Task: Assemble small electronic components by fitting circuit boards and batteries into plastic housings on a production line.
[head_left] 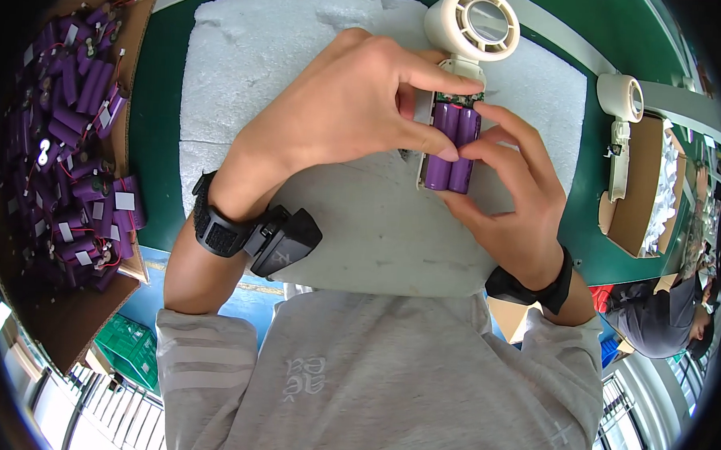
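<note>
A cream handheld fan lies with its round head at the far side and its handle toward me. The handle is uncovered, with a green circuit board below the head and a purple battery pack of two cells beneath it. My left hand grips from the left: the index fingertip is at the board, the thumb presses on the pack. My right hand pinches the pack from the right, thumb at its lower end and fingers along its side. Part of the handle shell is hidden behind the pack and fingers.
A cardboard box of many purple battery packs stands left. White foam sheet and a grey mat cover the green table. Right are another fan and a box of white parts. A person sits beyond.
</note>
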The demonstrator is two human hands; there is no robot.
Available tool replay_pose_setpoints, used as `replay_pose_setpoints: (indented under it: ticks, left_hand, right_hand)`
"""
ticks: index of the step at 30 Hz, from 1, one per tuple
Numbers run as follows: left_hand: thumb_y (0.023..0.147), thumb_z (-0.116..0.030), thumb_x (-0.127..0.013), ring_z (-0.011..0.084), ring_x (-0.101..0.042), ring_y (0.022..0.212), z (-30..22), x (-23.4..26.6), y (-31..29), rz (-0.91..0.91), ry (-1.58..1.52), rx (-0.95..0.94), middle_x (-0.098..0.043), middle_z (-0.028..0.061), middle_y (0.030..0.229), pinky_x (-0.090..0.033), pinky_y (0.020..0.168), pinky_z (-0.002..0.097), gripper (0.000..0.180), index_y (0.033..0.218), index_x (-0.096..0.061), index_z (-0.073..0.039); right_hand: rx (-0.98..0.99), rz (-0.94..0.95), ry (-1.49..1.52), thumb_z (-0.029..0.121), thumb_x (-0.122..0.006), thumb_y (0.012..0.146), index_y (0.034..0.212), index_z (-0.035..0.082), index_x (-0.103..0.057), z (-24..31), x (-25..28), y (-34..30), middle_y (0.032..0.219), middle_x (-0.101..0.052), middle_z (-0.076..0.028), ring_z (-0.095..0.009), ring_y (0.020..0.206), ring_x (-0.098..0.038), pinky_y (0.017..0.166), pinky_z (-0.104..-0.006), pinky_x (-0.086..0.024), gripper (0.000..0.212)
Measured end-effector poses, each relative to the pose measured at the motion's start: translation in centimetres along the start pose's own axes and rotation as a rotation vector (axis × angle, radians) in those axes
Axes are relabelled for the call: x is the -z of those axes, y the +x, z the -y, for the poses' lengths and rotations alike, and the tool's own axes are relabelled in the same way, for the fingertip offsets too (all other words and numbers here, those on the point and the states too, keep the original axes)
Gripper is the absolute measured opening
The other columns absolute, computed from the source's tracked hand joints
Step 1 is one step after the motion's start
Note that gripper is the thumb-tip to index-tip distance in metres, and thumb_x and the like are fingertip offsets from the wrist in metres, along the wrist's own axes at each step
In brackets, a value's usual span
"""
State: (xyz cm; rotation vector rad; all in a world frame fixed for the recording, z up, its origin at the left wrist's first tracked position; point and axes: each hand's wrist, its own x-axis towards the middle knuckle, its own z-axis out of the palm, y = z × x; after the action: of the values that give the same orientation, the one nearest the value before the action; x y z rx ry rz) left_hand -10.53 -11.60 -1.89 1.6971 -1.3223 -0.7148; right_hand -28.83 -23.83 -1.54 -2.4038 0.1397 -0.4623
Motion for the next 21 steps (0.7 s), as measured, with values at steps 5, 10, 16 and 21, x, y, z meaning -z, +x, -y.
replay_pose_setpoints:
  ticks: [5, 10, 16, 21]
  left_hand:
    - [0.063, -0.008, -0.086, 0.0071, -0.051, 0.059, 0.1, -0.5, -0.1, -0.027, -0.023, 0.036, -0.072, 0.0053, 0.09, -0.046, 0.058, 0.0241, 0.055, 0.115, -0.071, -0.015]
    - [0.062, -0.007, -0.086, 0.0056, -0.05, 0.06, -0.2, -0.6, 0.1, -0.052, 0.009, -0.01, -0.071, 0.0034, 0.084, -0.045, 0.057, 0.024, 0.055, 0.115, -0.071, -0.015]
    - [0.062, -0.01, -0.085, 0.0148, -0.053, 0.058, -0.6, -0.8, 0.2, -0.067, -0.069, 0.092, -0.07, 0.0079, 0.082, -0.047, 0.059, 0.0287, 0.05, 0.11, -0.072, -0.015]
    - [0.063, -0.01, -0.085, 0.0184, -0.055, 0.059, -0.8, -0.6, 0.2, -0.059, -0.141, 0.146, -0.07, 0.0114, 0.084, -0.049, 0.061, 0.0317, 0.047, 0.108, -0.073, -0.013]
  right_hand:
    - [-0.045, 0.029, 0.073, 0.001, -0.086, 0.056, 0.096, 0.003, -0.063, -0.2, -0.1, 0.7, 0.124, -0.052, -0.011, -0.022, 0.093, -0.062, 0.072, -0.031, -0.053, 0.046]
    - [-0.053, 0.049, 0.023, 0.002, -0.087, 0.055, 0.097, 0.004, -0.062, -0.7, 0.1, 0.8, 0.123, -0.05, -0.01, -0.022, 0.096, -0.06, 0.069, -0.0293, -0.051, 0.049]
    - [-0.108, 0.075, 0.092, 0.003, -0.087, 0.054, 0.11, 0.006, -0.064, -0.4, 0.5, 1.3, 0.124, -0.05, -0.01, -0.023, 0.099, -0.06, 0.069, -0.0294, -0.052, 0.06]
    - [-0.037, 0.139, 0.041, 0.004, -0.087, 0.055, 0.121, 0.005, -0.061, -0.6, 1.2, 1.4, 0.124, -0.05, -0.011, -0.025, 0.1, -0.06, 0.074, -0.0311, -0.055, 0.07]
